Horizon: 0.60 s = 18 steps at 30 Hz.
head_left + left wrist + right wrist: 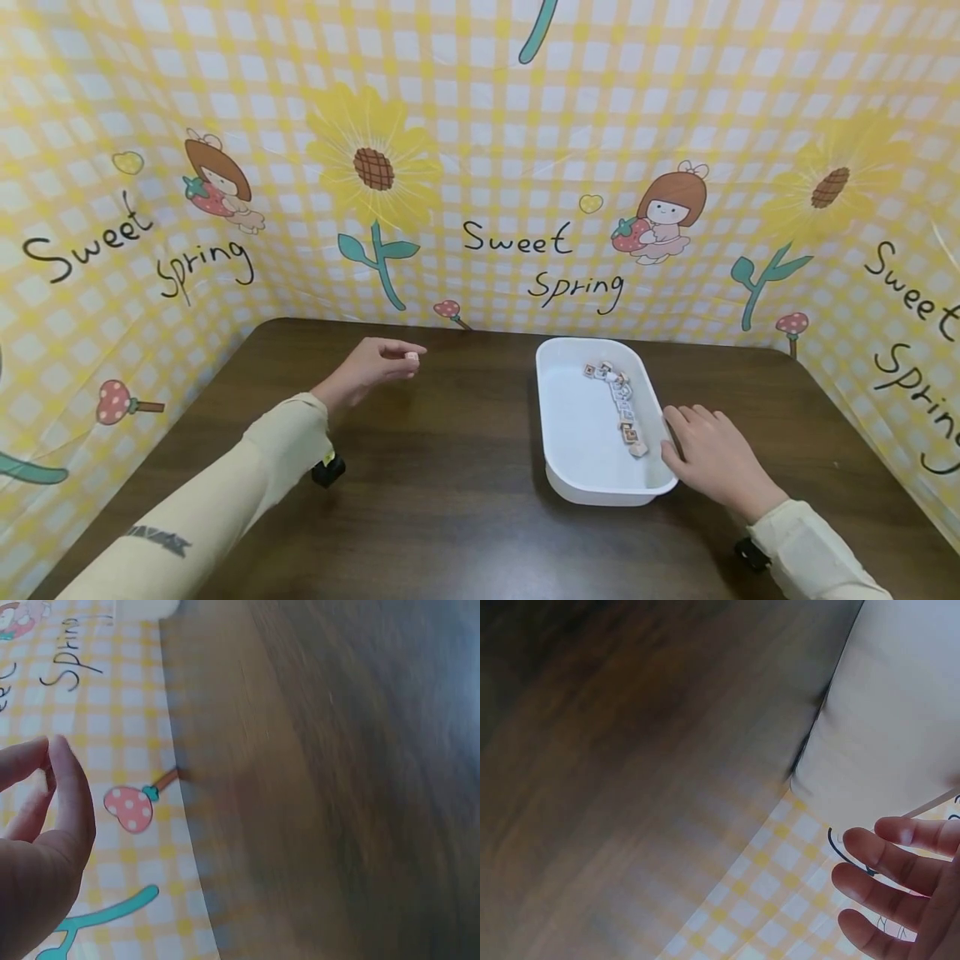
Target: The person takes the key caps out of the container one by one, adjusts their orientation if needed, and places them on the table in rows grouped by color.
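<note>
My left hand (371, 367) is over the left half of the table, pinching a small pale pink block (412, 357) between thumb and fingers. In the left wrist view the fingers mostly hide that block. A white plastic tub (573, 433) stands right of the middle, with several small printed blocks (625, 408) strung in an uneven line on its floor. At the tub's right side is my right hand (712, 454), fingertips right at the rim. The right wrist view shows its fingers (885, 866) spread and loosely bent beside the tub's outer wall (900, 697).
The dark wooden table (450, 467) has rounded far corners. Behind it and along both sides hangs a yellow checked cloth (480, 167) printed with flowers, figures and lettering. A black wrist camera (327, 471) sits under the left cuff, another (752, 554) under the right.
</note>
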Available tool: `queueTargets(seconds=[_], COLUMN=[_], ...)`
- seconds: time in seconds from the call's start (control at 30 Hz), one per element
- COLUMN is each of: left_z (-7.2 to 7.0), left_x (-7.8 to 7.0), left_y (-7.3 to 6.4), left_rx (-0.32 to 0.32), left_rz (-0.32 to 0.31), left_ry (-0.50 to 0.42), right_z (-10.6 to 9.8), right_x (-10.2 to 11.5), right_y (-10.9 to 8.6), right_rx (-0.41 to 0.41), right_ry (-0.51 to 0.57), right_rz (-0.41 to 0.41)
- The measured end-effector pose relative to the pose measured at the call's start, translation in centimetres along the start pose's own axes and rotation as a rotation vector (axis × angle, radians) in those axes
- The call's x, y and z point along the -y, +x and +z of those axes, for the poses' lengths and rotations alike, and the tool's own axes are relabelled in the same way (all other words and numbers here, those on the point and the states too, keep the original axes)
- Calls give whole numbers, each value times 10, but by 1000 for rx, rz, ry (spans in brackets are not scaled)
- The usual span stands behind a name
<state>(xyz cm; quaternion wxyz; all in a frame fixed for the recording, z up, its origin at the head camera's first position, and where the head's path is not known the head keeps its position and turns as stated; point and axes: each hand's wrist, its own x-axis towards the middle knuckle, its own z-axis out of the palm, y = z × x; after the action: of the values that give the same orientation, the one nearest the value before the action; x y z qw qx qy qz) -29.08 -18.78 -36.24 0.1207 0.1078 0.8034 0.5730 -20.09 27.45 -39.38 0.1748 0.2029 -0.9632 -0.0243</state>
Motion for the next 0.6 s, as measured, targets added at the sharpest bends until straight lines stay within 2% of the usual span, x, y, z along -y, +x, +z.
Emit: queueTargets(seconds=[0.3,0.47,0.6], left_z=[-7,-9,-13], left_x=[8,14,20], left_y=[6,11,15], left_rx=[-54,-77,-61], left_rz=[-15,24,63], left_ry=[159,291,383], right_z=[1,2,2], right_x=[-1,-2,-2], right_y=[-1,-1,0], right_rx=[13,1,-11], right_ry=[-4,-5,-2], right_rz=[8,3,-3])
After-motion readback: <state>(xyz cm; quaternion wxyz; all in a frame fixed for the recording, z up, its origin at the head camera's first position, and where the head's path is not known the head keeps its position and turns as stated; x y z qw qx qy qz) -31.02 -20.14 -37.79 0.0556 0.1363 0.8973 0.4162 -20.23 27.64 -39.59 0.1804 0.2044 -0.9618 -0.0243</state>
